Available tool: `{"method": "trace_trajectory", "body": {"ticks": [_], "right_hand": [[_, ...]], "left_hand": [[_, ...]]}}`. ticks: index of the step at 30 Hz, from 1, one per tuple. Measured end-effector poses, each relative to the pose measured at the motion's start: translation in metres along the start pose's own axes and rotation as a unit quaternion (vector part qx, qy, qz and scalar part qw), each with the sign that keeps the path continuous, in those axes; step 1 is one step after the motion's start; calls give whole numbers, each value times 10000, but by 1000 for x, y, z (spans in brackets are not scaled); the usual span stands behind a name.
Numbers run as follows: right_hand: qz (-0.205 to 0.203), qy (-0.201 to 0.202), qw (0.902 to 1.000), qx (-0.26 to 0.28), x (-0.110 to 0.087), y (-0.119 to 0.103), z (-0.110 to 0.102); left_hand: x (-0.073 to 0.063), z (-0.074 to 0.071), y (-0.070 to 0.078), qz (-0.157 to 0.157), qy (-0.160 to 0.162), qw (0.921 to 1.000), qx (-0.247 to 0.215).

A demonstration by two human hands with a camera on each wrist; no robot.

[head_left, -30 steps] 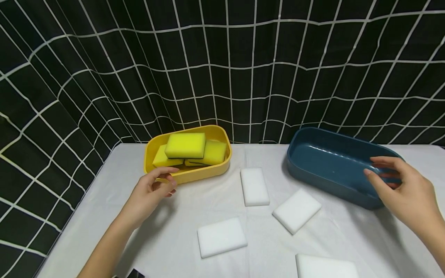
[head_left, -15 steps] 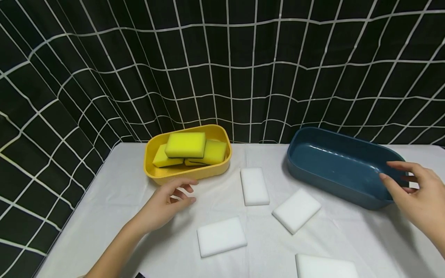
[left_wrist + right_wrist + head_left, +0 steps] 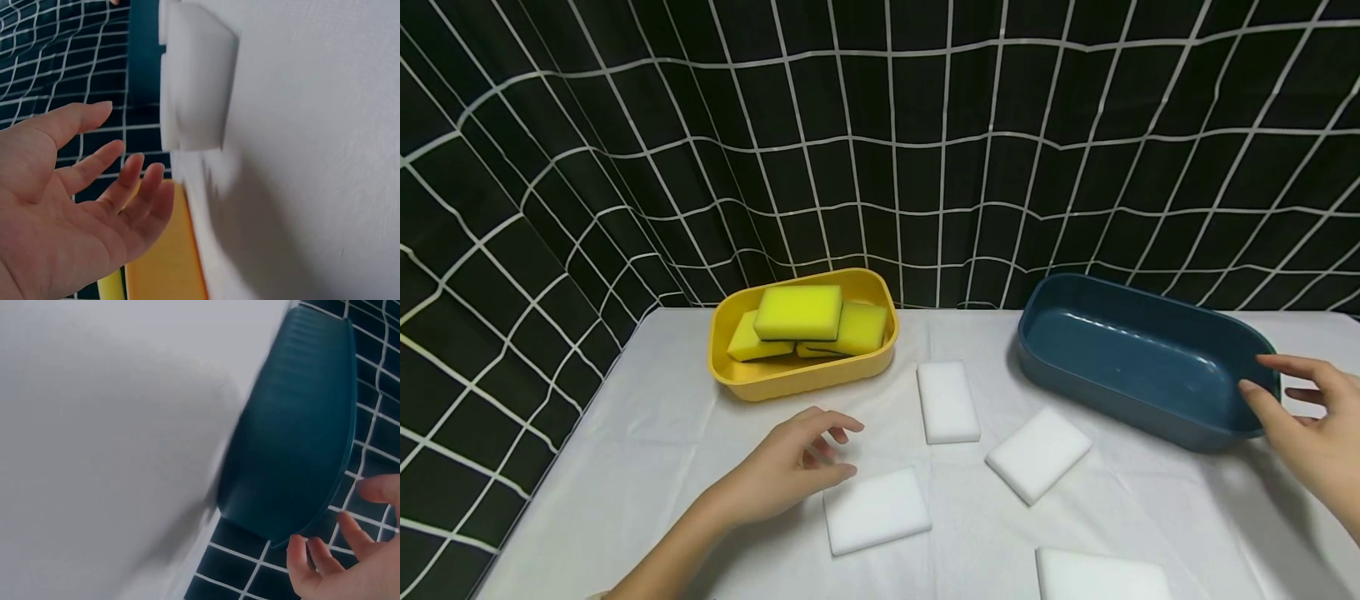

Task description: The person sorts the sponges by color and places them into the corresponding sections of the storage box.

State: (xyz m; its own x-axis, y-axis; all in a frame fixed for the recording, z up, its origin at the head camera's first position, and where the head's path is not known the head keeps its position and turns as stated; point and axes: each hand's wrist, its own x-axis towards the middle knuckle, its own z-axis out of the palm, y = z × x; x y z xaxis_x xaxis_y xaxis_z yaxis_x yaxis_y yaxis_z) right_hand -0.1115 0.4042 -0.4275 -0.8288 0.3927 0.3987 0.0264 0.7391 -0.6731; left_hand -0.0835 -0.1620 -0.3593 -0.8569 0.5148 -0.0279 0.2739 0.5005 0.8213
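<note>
My left hand (image 3: 790, 467) hovers with loosely bent, parted fingers at the left edge of a white foam block (image 3: 883, 517), thumb tip close to its upper corner. Nothing lies between those fingers in the left wrist view, where the palm faces the block (image 3: 200, 81). At the far right, my right hand (image 3: 1311, 425) is held beside the right end of a dark blue oval tub (image 3: 1112, 408). Its thumb and fingers are spread apart, fingertips right by the rim; the right wrist view shows that hand (image 3: 350, 562) holding nothing.
Behind the left hand stands a yellow tub (image 3: 812, 382) with yellow sponges (image 3: 800, 312) stacked inside. More white blocks lie mid-table (image 3: 949, 402), near the blue tub (image 3: 1040, 456) and at the front edge (image 3: 1101, 575). A black gridded curtain (image 3: 917, 167) hangs behind the white-covered table.
My left hand has moved from the yellow tub's front rim rightward and nearer, over to the white block. The right hand has drifted right, away from the inside of the blue tub.
</note>
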Motion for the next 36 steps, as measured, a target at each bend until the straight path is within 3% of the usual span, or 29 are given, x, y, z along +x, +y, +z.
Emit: {"method": "trace_trajectory", "body": {"ticks": [3, 6, 10, 13, 14, 19, 26, 36], "right_hand": [[31, -48, 9999, 123, 0, 7, 0], [122, -312, 9993, 155, -10, -27, -9], [432, -661, 9969, 20, -14, -40, -13], [628, -959, 9934, -37, -11, -36, -15], [659, -1059, 9922, -46, -14, -48, -18], [613, -1290, 9896, 164, -19, -65, -25], [787, -1438, 9865, 8, -18, -63, -29], [803, -1344, 9838, 870, -18, -50, -27]], "left_hand": [[1, 4, 0, 35, -154, 9999, 30], [1, 7, 2, 10, -275, 9996, -7], [3, 12, 2, -18, -367, 9993, -41], [4, 16, 0, 15, -403, 9992, -28], [4, 18, -1, 37, -416, 9991, -11], [4, 22, -4, 55, -477, 9988, 77], [4, 28, -12, 37, -683, 9971, 321], [3, 32, -2, -260, -899, 9935, 655]]}}
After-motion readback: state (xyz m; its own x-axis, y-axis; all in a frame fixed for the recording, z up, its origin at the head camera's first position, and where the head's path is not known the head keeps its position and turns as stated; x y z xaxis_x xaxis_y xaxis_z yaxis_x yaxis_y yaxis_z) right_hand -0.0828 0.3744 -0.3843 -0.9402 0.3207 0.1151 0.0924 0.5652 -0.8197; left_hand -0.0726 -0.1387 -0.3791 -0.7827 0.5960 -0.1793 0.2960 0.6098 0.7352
